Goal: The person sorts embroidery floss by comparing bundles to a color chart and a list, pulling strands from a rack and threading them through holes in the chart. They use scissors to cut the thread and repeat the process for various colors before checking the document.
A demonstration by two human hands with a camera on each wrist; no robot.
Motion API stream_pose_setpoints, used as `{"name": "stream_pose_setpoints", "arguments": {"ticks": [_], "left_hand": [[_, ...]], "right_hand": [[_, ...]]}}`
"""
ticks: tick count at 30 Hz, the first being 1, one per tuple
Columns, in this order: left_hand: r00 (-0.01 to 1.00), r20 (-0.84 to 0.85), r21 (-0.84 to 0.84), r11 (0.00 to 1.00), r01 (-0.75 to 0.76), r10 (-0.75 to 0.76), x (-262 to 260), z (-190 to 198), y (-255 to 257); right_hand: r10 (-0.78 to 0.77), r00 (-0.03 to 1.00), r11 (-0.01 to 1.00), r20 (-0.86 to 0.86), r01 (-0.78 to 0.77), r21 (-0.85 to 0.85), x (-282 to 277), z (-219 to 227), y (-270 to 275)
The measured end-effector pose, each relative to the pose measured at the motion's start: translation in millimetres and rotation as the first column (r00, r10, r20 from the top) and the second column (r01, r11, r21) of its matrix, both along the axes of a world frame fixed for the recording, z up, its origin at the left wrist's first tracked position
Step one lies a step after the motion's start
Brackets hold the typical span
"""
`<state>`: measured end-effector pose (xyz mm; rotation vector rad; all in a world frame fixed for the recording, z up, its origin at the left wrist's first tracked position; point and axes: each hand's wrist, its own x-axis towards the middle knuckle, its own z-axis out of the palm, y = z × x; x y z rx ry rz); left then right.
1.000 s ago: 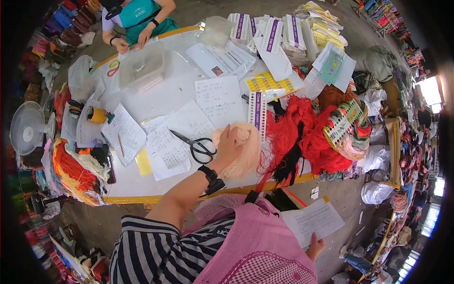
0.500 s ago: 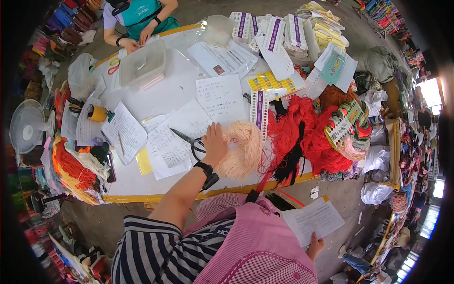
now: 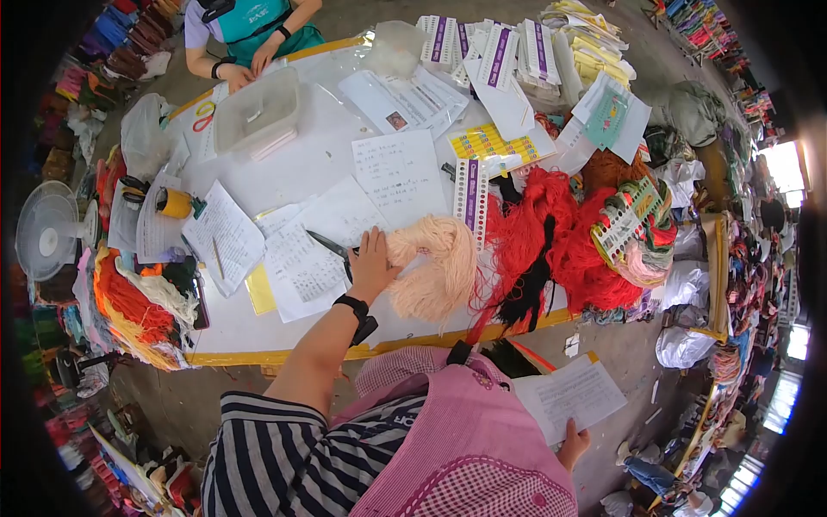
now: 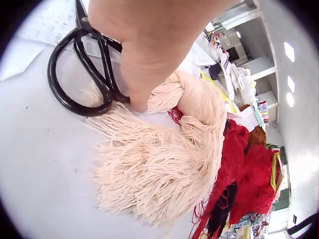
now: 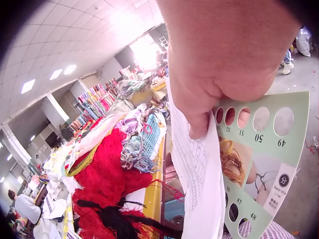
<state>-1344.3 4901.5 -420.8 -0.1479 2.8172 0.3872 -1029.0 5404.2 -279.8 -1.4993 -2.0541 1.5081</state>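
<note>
- From above, your left hand covers most of the handles of the black scissors; it touches them, but you can't see if its fingers are clamped on them or just resting
- In the left wrist view, one big handle ring shows, and the fingertips are hidden behind the hand
- The peach yarn lies in a bent bundle on the white table, just right of that hand
- Your right hand pinches a paper sheet beside your apron; the hand covers part of the pale green card, and the card's bottom is cut off
- The small writing on the sheet is too tiny to read
- Red yarn and black yarn crowd the peach yarn's right side
- A purple-striped card with holes lies just behind, touching the red threads
- Across the table, another person is cut off by the top edge, near a clear plastic box
</note>
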Motion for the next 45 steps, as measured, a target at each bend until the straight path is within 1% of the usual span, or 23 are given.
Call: {"name": "stream_pose_setpoints", "arguments": {"ticks": [5, 9, 11, 15, 17, 18, 20, 24, 26, 27, 29, 30, 32, 35, 37, 39, 41, 42, 44, 45], "left_hand": [[0.999, 0.033, -0.015, 0.999, 0.031, -0.03, 3, 0, -6], [0.999, 0.028, -0.046, 0.998, 0.037, -0.036, 6, -3, -6], [0.999, -0.003, -0.075, 0.996, 0.052, -0.052, 10, -7, -7], [0.999, -0.037, -0.06, 0.998, 0.033, -0.035, 15, -10, -7], [0.997, -0.068, -0.116, 0.993, 0.034, -0.042, 17, -11, -6], [0.997, -0.068, -0.115, 0.993, 0.033, -0.041, 17, -10, -5], [0.995, -0.1, -0.162, 0.987, -0.005, -0.012, 15, -10, -2], [0.993, -0.11, -0.14, 0.988, -0.057, 0.042, 0, -2, 6], [0.955, -0.297, 0.048, 0.999, 0.005, 0.01, -16, -3, 8], [0.956, -0.294, 0.05, 0.999, 0.006, 0.009, -23, -7, 12], [0.929, -0.37, 0.121, 0.992, 0.026, 0.021, -35, -19, 20], [0.928, -0.371, 0.124, 0.992, 0.027, 0.021, -38, -20, 20], [0.958, -0.286, 0.118, 0.992, 0.051, -0.015, -47, -23, 22], [0.97, -0.241, 0.118, 0.992, 0.049, -0.02, -55, -22, 26], [0.975, -0.217, 0.104, 0.992, 0.065, -0.041, -62, -16, 25], [0.98, -0.188, 0.089, 0.993, 0.082, -0.064, -62, -15, 26], [0.964, -0.261, 0.058, 0.995, 0.078, -0.06, -62, -21, 27], [0.963, -0.261, 0.056, 0.995, 0.079, -0.062, -61, -19, 27], [0.919, -0.37, 0.035, 0.987, 0.16, -0.135, -58, -17, 24], [0.919, -0.37, 0.033, 0.986, 0.161, -0.137, -57, -10, 25]], "right_hand": [[0.015, 1.0, 1.0, -0.009, -0.015, 0.023, 5, -4, 4], [0.007, 1.0, 1.0, -0.006, -0.007, 0.016, 5, -4, 2], [0.008, 1.0, 1.0, -0.014, -0.008, 0.004, 7, -5, 4], [0.009, 1.0, 1.0, -0.02, -0.01, -0.014, 8, -8, 5], [0.009, 1.0, 1.0, -0.029, -0.01, -0.024, 10, -10, 7], [0.01, 1.0, 1.0, -0.019, -0.011, -0.023, 10, -9, 7], [0.013, 1.0, 1.0, -0.009, -0.014, -0.021, 9, -8, 7], [0.013, 1.0, 1.0, -0.016, -0.013, -0.017, 11, -8, 7], [0.004, 1.0, 1.0, -0.022, -0.004, -0.019, 13, -8, 8], [0.009, 1.0, 1.0, -0.011, -0.009, -0.012, 13, -5, 8], [0.012, 1.0, 1.0, 0.0, -0.012, -0.002, 13, 0, 6], [0.003, 1.0, 1.0, -0.001, -0.003, -0.003, 13, 1, 6], [-0.009, 1.0, 1.0, -0.009, 0.009, -0.003, 12, 1, 5], [0.0, 0.999, 1.0, -0.047, -0.001, -0.008, 12, 2, 5], [0.009, 1.0, 0.999, 0.009, -0.009, 0.033, 11, 5, 2], [0.013, 1.0, 0.999, 0.028, -0.014, 0.031, 12, 7, 1], [0.019, 0.999, 0.999, 0.043, -0.02, 0.025, 11, 7, -1], [0.012, 1.0, 1.0, 0.025, -0.012, 0.023, 9, 7, -4], [0.004, 1.0, 1.0, 0.008, -0.004, 0.018, 10, 6, -5], [0.003, 1.0, 1.0, -0.003, -0.003, 0.009, 11, 4, -4]]}}
